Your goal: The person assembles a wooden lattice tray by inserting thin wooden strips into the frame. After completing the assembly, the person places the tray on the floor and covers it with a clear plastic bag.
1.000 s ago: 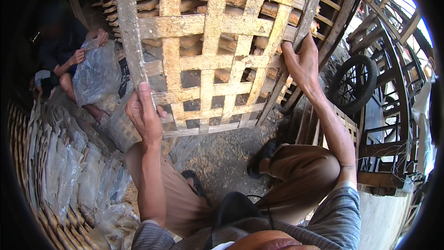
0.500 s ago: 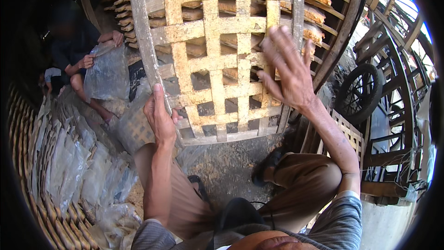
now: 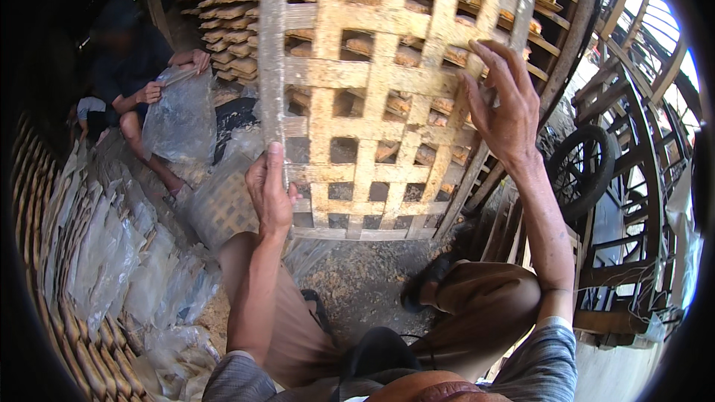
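A woven bamboo lattice tray [image 3: 335,73] with wooden side rails stands tilted up in front of me, over my knees. My left hand [image 3: 269,197] is closed round the lower part of its left rail, thumb lying up along the wood. Near the right side of the lattice is my right hand [image 3: 508,108], fingers apart and slightly curled, holding nothing. Whether its fingertips touch the slats I cannot tell. Through the gaps of the weave I see brownish slabs [image 3: 357,46] on stacked trays behind.
Stacked slab-laden trays [image 3: 231,22] rise at the back. Many plastic sheets [image 3: 104,246] hang over a stack on the left. A co-worker [image 3: 123,67] sits at far left, holding a clear plastic sheet [image 3: 179,123]. A spoked wheel [image 3: 581,171] and wooden framework [image 3: 648,149] stand right.
The lattice tray has shifted right and turned slightly in my left hand's grip. My right hand has moved right and its fingers are more curled. The co-worker's sheet hangs much the same.
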The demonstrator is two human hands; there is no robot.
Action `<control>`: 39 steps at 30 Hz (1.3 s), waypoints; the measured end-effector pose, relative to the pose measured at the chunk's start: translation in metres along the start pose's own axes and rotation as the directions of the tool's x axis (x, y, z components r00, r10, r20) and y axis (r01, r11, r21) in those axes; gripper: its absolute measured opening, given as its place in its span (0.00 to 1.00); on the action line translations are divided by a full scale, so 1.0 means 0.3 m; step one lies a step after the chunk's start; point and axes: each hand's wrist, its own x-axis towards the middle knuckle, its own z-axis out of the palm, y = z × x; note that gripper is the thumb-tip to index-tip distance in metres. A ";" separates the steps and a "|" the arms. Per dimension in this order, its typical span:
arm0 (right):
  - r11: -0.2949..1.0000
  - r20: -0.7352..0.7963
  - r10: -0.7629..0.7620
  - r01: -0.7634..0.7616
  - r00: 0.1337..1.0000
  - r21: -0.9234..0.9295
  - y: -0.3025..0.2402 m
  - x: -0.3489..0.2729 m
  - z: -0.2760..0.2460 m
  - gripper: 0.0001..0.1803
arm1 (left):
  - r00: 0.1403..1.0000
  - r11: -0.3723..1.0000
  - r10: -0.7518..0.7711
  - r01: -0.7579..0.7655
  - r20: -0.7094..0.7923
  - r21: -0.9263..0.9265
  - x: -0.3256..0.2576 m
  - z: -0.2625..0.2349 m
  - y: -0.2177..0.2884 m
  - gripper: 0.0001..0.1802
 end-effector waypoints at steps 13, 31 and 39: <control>0.936 0.128 -0.298 0.263 0.946 0.233 -0.076 0.188 0.062 0.15 | 0.990 0.986 0.139 -0.141 0.030 0.091 -0.004 0.007 -0.026 0.25; 0.698 0.222 -0.031 -0.137 0.975 0.702 0.025 0.042 0.084 0.05 | 0.971 0.917 0.213 -0.238 0.113 0.319 -0.021 0.036 -0.042 0.25; 0.798 0.520 0.191 -0.440 0.832 0.411 -0.005 0.101 -0.014 0.16 | 0.965 0.918 0.187 -0.237 0.182 0.317 -0.032 0.056 -0.057 0.25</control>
